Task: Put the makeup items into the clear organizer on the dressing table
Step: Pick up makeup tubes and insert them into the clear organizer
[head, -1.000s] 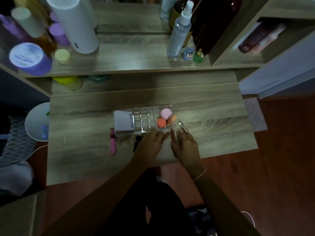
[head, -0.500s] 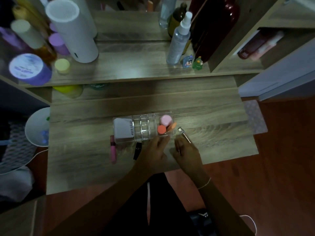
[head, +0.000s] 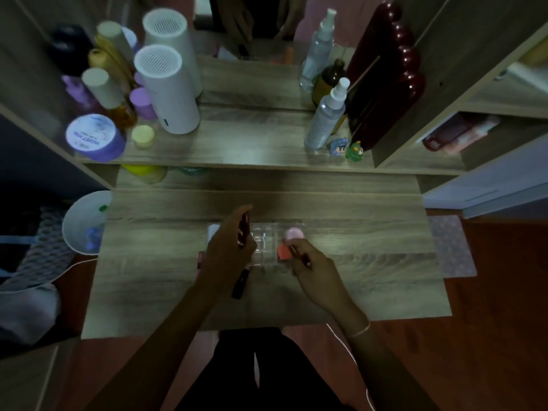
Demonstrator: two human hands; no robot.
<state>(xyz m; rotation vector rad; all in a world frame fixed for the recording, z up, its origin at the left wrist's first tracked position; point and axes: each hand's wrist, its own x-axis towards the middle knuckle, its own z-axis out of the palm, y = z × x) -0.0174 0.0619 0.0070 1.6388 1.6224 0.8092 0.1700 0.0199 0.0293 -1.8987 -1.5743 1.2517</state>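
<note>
The clear organizer (head: 268,243) lies mid-table with a pink sponge (head: 294,233) and an orange sponge (head: 283,253) in its right end. My left hand (head: 228,247) hovers over the organizer's left part, shut on a dark red stick-shaped item (head: 243,228). A white item at the organizer's left end is mostly hidden by that hand. My right hand (head: 315,269) is at the organizer's front right corner, shut on a thin reddish pencil (head: 299,256) that points toward the sponges. A black tube (head: 239,284) lies on the table in front of the organizer. A pink tube (head: 201,259) peeks out beside my left wrist.
A raised shelf (head: 252,149) behind holds a white cylinder device (head: 167,93), a spray bottle (head: 326,114), a purple jar (head: 93,137) and small figurines (head: 347,148). A white bowl (head: 84,223) sits left of the table edge. A dark red mirror frame (head: 388,84) leans at right.
Both hands lifted from the table in front of the organizer. The left now holds a dark red stick over the organizer; the right has picked up the thin pencil that lay at the right.
</note>
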